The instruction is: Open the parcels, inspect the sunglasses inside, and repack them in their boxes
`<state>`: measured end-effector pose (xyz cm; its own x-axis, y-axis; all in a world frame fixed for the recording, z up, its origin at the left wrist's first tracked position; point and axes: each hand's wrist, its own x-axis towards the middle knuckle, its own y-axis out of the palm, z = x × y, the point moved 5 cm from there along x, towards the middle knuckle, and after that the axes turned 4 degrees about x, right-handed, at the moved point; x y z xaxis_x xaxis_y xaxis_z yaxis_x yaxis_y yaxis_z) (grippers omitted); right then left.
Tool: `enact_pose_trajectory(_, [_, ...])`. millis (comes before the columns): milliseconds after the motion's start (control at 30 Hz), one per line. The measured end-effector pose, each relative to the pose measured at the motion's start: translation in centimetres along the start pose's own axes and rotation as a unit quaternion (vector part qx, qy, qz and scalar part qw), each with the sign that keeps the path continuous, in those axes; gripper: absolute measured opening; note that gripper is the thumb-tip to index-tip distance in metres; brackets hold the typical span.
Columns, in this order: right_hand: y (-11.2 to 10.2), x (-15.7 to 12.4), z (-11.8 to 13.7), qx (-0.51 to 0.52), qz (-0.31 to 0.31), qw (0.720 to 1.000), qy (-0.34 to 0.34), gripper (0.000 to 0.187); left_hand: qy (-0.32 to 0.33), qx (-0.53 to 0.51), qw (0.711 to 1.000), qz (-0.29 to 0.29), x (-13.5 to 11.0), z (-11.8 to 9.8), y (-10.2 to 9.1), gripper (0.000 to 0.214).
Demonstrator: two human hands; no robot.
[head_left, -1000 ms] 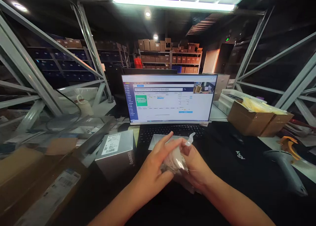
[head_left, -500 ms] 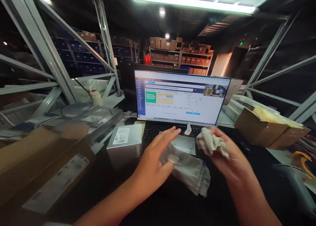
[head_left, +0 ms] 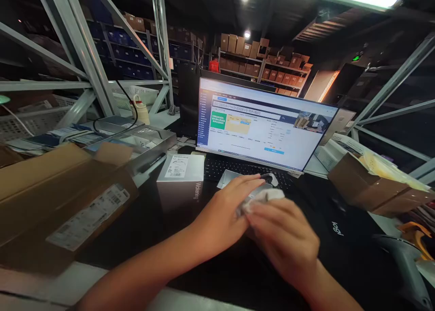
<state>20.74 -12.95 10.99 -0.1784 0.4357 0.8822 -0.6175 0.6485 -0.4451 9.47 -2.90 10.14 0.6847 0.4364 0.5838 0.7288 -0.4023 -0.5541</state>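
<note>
My right hand (head_left: 287, 234) is closed on a crumpled pale cloth (head_left: 270, 195), its fingers pressed against my left hand. My left hand (head_left: 226, 206) is closed around something small, which the fingers and the cloth hide. Both hands meet above the black desk mat. Just behind them lies an open silver-grey box (head_left: 227, 178), partly covered by my fingers. A curved white strip (head_left: 273, 179) rests by the keyboard (head_left: 234, 166), beyond my fingertips. To the left stands a closed grey box (head_left: 180, 184) with a white label and "Wakening" on its side.
A monitor (head_left: 258, 125) stands behind the keyboard. At left is a large open cardboard carton (head_left: 91, 211), with a metal tray (head_left: 152, 143) beyond. At right are a carton of yellow envelopes (head_left: 377, 184) and a grey handheld scanner (head_left: 408, 261). Metal posts frame the desk.
My right hand has brought the cloth leftward to my left hand, and the two now touch. My left fingers have closed. The grey plastic bag seen below them is now hidden. The view has shifted.
</note>
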Motion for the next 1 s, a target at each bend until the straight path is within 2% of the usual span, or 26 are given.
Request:
enact_pose_trajectory(67, [0.7,-0.4,0.4,-0.003,0.027,0.999,-0.041,0.034,0.011,-0.007,1.000,0.000,0.1,0.0,-0.1,0.057])
enact_pose_trajectory(133, [0.6,-0.5,-0.1,-0.013,0.029,0.998,-0.058,0.035,0.014,-0.011,1.000,0.002,0.2,-0.1,-0.1,0.059])
enact_pose_trajectory(267, [-0.6,0.1,-2.8,-0.049,-0.060,0.997,0.028,0.033,-0.029,-0.017,0.999,0.030,0.1,0.4,0.2,0.070])
enact_pose_trajectory(333, [-0.2,-0.2,-2.6,-0.066,-0.080,0.994,0.046,0.033,-0.043,-0.022,0.998,0.036,0.1,0.7,0.3,0.070])
enact_pose_trajectory(400, [0.9,-0.8,-1.0,-0.072,-0.055,0.996,0.002,0.034,-0.032,-0.027,0.999,0.035,0.2,0.7,0.3,0.064])
enact_pose_trajectory(467, [1.9,-1.4,0.4,-0.066,-0.005,0.997,-0.046,0.035,-0.013,-0.031,0.999,0.032,0.3,0.6,0.1,0.058])
enact_pose_trajectory(533, [1.6,-1.4,0.3,-0.071,0.012,0.997,-0.042,0.039,-0.014,-0.032,0.999,0.032,0.4,0.6,-0.1,0.060])
enact_pose_trajectory(600, [-0.1,-0.9,-1.4,-0.091,-0.020,0.996,0.013,0.038,-0.034,-0.035,0.998,0.046,0.5,0.6,-0.2,0.069])
enact_pose_trajectory(667, [-2.2,-0.5,-3.8,-0.092,-0.084,0.985,0.116,0.030,-0.051,-0.038,0.994,0.084,0.4,0.6,-0.2,0.076])
enact_pose_trajectory(733, [-3.8,-0.7,-5.7,-0.054,-0.162,0.960,0.223,0.019,-0.052,-0.030,0.991,0.118,0.4,0.4,-0.3,0.081])
enact_pose_trajectory(800, [-4.1,-1.2,-6.2,0.005,-0.210,0.936,0.283,0.014,-0.038,-0.010,0.991,0.130,0.4,0.2,-0.6,0.080])
enact_pose_trajectory(833, [-3.7,-1.2,-6.0,0.033,-0.202,0.936,0.285,0.013,-0.027,0.001,0.991,0.130,0.5,0.0,-0.7,0.078])
enact_pose_trajectory(867, [-3.0,-1.1,-5.5,0.060,-0.169,0.945,0.275,0.013,-0.014,0.011,0.992,0.129,0.5,-0.1,-0.8,0.074])
enact_pose_trajectory(933, [-1.5,-0.6,-4.5,0.115,-0.049,0.961,0.245,0.019,0.009,0.032,0.992,0.123,0.6,-0.2,-0.8,0.066])
enact_pose_trajectory(1000, [-0.8,-0.4,-3.9,0.163,0.065,0.956,0.234,0.027,0.011,0.063,0.993,0.095,0.8,0.1,-0.9,0.054])
